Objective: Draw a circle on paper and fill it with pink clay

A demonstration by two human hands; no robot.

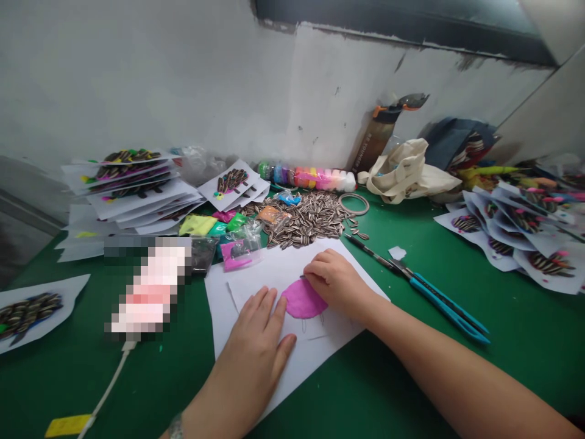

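A flat pink clay oval (302, 300) lies on a small white sheet (242, 299), with pencilled loops drawn below it. My left hand (259, 335) rests on the paper, fingers stretched out, the index fingertip by the oval's left edge. At the upper edge of the clay, my right hand (331, 277) pinches a sunflower seed, of which only a small dark tip shows. Part of the clay is hidden beneath my right hand. Behind the sheet spreads a pile of striped sunflower seeds (311, 216). Under the small sheet lies a larger white sheet (217, 305).
Blue-handled scissors (450, 308) and a dark pen (368, 250) lie on the right. Stacked seed pictures stand at left (132, 201) and right (516, 225). Clay packets (237, 253), a tape ring (353, 204), a bottle (375, 137) and a cloth bag (402, 171) sit behind.
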